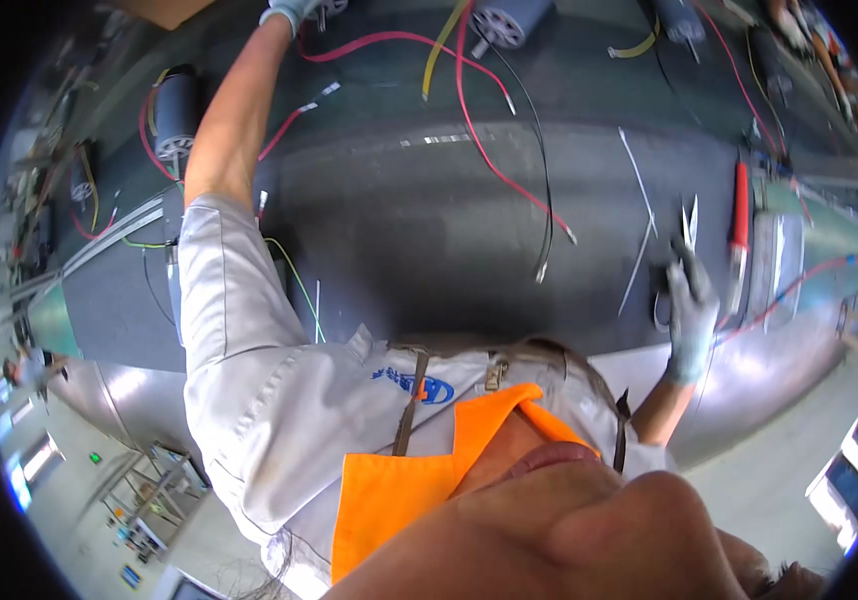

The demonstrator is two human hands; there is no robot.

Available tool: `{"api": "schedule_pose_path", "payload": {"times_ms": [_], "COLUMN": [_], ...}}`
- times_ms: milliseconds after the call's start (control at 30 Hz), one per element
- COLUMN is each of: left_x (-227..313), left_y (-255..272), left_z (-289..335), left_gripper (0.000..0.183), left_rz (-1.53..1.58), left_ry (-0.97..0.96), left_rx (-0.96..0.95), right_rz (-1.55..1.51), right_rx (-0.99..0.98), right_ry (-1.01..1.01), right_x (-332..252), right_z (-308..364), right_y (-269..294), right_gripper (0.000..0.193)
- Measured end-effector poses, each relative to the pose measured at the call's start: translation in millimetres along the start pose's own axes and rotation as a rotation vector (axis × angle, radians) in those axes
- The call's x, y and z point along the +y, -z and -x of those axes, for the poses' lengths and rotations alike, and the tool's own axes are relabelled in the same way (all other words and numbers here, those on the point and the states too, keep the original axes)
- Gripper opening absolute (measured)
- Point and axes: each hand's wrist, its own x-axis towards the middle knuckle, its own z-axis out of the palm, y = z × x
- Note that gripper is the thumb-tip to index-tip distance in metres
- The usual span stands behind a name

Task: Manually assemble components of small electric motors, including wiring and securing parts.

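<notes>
My left hand [292, 10], in a pale glove, reaches far up to the top edge and rests at a small motor part [329, 6] with red wires [369, 42] trailing from it. Its grip is cut off by the frame edge. My right hand [691, 318], also gloved, sits at the right side of the dark grey bench mat [399, 220]. It is closed on the black handles of small pointed snips [689, 222], blades pointing away from me. A red-handled tool [740, 212] lies just right of the snips.
Cylindrical motors lie around the mat: a dark blue one [177, 108] at left, a silver-faced one [505, 20] at top. Red, yellow and black wires [545, 190] cross the middle. White cable ties [639, 262] lie near the snips. A metal tray [781, 262] stands at right.
</notes>
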Motion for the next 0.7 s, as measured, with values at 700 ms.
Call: {"api": "schedule_pose_path", "payload": {"times_ms": [700], "left_x": [132], "left_y": [136], "left_z": [292], "left_gripper": [0.103], "left_rz": [0.658], "left_ry": [0.304], "left_rx": [-0.530], "right_rz": [0.980], "right_rx": [0.066], "right_ry": [0.624], "right_x": [-20], "right_z": [-153], "right_y": [-118], "right_gripper": [0.018]}}
